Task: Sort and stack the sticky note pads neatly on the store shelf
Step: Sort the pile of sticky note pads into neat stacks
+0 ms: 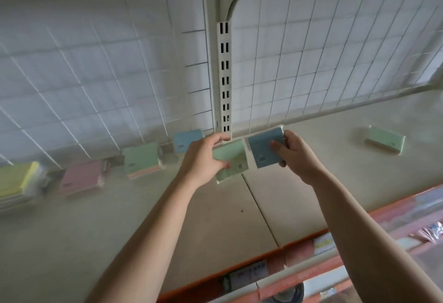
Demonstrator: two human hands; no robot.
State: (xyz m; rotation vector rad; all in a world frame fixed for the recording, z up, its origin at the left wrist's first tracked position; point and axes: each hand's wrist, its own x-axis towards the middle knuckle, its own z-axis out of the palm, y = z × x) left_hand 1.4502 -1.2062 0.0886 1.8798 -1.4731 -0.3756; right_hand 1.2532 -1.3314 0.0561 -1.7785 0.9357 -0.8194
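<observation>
1. Left hand (203, 158) pinches a green pad (231, 158), thumb on its face, fingers hooked over the far edge. Right hand (294, 156) grips a blue pad (266, 146) the same way.
2. Both pads sit side by side, almost touching, low over the shelf (215, 218) just in front of the upright (224, 82). Whether they rest on the board, I can't tell.
3. Along the back, leftward: blue stack (187, 140), green stack (141, 158), pink stack (81, 179), yellow stack (16, 180). A loose green pad (386, 140) lies well apart on the right.
4. The risk: two pads in play and the blue and green stacks are neighbours, so a crossed reach could land a pad on the wrong colour.
5. The pads look film-wrapped. A slack pinch could let one slip, and a hasty drop could knock a stack askew.
</observation>
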